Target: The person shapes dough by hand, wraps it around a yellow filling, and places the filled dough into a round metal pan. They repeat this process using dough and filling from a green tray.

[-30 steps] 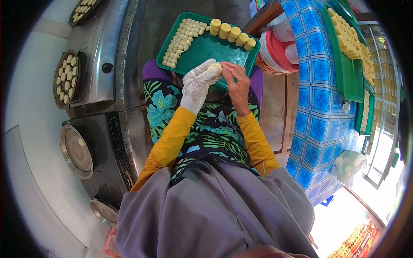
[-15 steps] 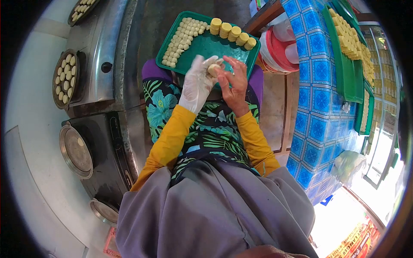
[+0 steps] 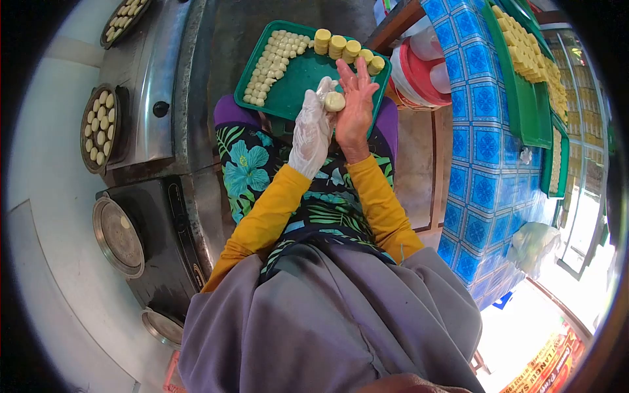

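Note:
In the head view my left hand [image 3: 310, 134] wears a clear, whitish glove and holds a round, pale dough piece [image 3: 334, 101] at its fingers. Right beside the dough is my bare right hand [image 3: 356, 118], palm turned up and fingers stretched out; the dough sits at the edge of its palm. Beyond both hands lies a green tray [image 3: 308, 78]. Rows of small pale dough balls [image 3: 272, 62] fill its left side. Along its far right edge stand several stacks of yellow dough rounds [image 3: 337, 46].
At the left, round pans of dough pieces [image 3: 99, 128] rest on a metal stove [image 3: 152, 78]. A nearer pan [image 3: 119, 237] holds one piece. To the right, a blue-tiled cloth [image 3: 473, 157] covers a table with green trays [image 3: 532, 118] of yellow rounds. A red-lidded bucket [image 3: 422, 78] stands between.
My right hand has opened out flat with fingers extended. The dough piece, partly covered before, now shows its flat round face and sits slightly further right, with my left hand close against it.

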Demonstrator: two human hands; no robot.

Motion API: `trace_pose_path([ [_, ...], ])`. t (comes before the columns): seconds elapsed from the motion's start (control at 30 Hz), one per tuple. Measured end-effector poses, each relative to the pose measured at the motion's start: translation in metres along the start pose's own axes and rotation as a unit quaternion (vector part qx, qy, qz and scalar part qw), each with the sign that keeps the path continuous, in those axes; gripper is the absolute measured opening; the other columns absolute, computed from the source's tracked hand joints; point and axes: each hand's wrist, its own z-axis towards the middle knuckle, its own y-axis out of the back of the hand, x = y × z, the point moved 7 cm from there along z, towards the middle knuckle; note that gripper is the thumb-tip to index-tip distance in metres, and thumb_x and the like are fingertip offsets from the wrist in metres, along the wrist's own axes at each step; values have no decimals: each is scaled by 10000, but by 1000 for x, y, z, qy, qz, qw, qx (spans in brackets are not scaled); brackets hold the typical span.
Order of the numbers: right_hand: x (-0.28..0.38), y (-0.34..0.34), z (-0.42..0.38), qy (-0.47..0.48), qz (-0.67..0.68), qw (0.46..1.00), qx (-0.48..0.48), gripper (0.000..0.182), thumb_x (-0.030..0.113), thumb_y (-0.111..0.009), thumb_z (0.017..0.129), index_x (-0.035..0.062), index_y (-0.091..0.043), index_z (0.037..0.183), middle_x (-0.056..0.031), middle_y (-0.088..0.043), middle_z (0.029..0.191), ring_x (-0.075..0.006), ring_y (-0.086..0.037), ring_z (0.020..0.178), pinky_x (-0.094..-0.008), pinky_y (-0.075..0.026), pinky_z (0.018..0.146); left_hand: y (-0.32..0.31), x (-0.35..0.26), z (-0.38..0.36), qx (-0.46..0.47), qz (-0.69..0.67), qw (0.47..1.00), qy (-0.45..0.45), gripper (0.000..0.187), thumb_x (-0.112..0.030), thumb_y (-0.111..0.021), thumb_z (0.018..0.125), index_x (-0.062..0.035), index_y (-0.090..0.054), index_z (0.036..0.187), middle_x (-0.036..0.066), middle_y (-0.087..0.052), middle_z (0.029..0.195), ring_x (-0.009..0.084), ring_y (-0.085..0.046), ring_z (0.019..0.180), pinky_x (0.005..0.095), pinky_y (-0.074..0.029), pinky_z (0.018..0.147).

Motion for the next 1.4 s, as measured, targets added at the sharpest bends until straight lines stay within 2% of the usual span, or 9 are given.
trace_pose_path([
  [0.1,11,0,-14,6,50,999,20,703,516,-354,1047,35,-243,1549,-205,-509,1427,-268,-393,1389,-425,-253,1155,20,9,5,-30,-79,995,47,564,-422,-440,1052,-25,-411,1452,141,-452,1466,251,-474,1325,397,-373,1130],
  [0.17,18,9,-30,61,-240,969,17,571,266,-503,1035,23,-323,1519,-170,-575,1368,-250,-448,1335,-414,-312,1122,18,2,3,-45,-179,982,36,436,-240,-500,1044,6,-430,1396,161,-497,1417,260,-534,1269,399,-450,1085],
  [0.2,20,10,-37,81,-282,955,36,633,94,-618,922,-14,-363,1491,-148,-592,1360,-266,-469,1303,-416,-290,1124,20,2,4,-46,-180,982,38,436,-240,-500,1044,6,-430,1396,161,-497,1417,260,-534,1269,399,-450,1085],
  [0.3,21,8,-51,149,-358,920,51,655,95,-629,899,-10,-365,1489,-119,-588,1373,-286,-455,1308,-426,-287,1126,20,9,6,-43,-232,969,77,387,-158,-514,1032,13,-455,1374,174,-504,1410,261,-533,1269,428,-461,1077],
  [0.5,17,11,-47,146,-324,933,55,711,91,-669,839,-3,-380,1482,-114,-587,1372,-309,-436,1311,-440,-276,1132,8,1,4,-57,-236,967,76,357,-167,-545,1018,18,-505,1320,180,-543,1353,276,-566,1218,423,-471,1063],
  [0.9,15,5,-51,128,-333,932,65,738,65,-694,788,-4,-407,1465,-83,-588,1353,-304,-433,1309,-446,-267,1125,22,3,0,-122,-8,992,12,401,-126,-629,956,51,-545,1305,155,-612,1270,238,-637,1074,361,-523,982],
  [1.13,10,3,-44,143,-346,925,63,857,157,-834,705,28,-443,1457,-43,-693,1153,-284,-469,1262,-443,-286,1102,35,14,8,-100,-136,985,36,324,-163,-576,996,40,-556,1248,154,-588,1264,264,-596,1135,395,-497,1017],
  [1.27,9,10,-31,144,-370,914,79,896,187,-861,673,52,-454,1459,-41,-691,1163,-274,-488,1229,-440,-313,1081,16,7,5,2,-244,964,103,336,-239,-489,1047,37,-519,1238,157,-574,1242,280,-588,1138,415,-490,1025],
  [1.4,3,13,-18,110,-304,935,146,872,183,-852,677,56,-468,1450,-42,-696,1126,-266,-528,1166,-438,-348,1054,19,9,2,-9,-264,956,126,334,-230,-439,1064,51,-500,1233,156,-566,1229,287,-578,1151,424,-476,1045],
])
